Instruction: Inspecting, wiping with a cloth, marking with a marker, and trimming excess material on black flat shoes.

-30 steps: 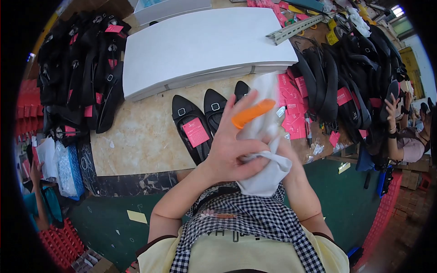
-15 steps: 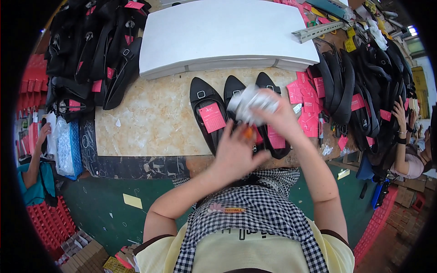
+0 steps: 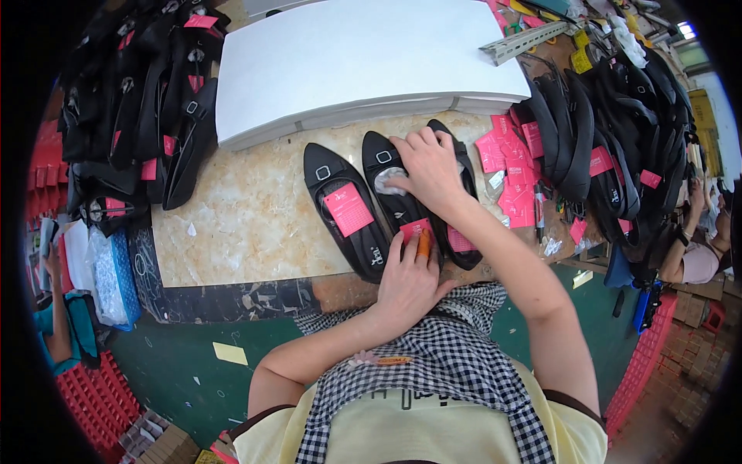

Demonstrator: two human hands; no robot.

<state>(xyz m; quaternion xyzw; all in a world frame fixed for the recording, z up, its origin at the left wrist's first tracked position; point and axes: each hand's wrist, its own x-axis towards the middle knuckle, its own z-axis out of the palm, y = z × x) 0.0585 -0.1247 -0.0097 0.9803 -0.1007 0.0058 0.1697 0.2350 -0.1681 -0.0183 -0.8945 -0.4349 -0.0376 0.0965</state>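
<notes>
Three black pointed flat shoes with square buckles lie side by side on the table: a left shoe (image 3: 318, 182), a middle shoe (image 3: 374, 145) and a right shoe (image 3: 467, 170). My right hand (image 3: 429, 168) grips the middle shoe's front, fingers over the toe and thumb at its opening. A crumpled wad of whitish paper (image 3: 389, 182) shows in that opening under the thumb. At the heel, my left hand (image 3: 411, 282) holds the same shoe, an orange cover on one finger. Its fingers partly hide a pink tag (image 3: 416, 229). Another pink tag (image 3: 348, 209) lies on the left shoe.
A big white stack of sheets (image 3: 363, 58) fills the table's back, a metal angle strip (image 3: 525, 42) on its corner. Black shoes (image 3: 189, 147) pile up at left, more shoes (image 3: 572, 139) at right. Loose pink tags (image 3: 514, 166) lie near a marker (image 3: 539, 209). Other people work at both sides.
My right hand has brought the white wad down into the middle shoe's opening and now grips the toe. My left hand has settled on the heel. The view has shifted slightly.
</notes>
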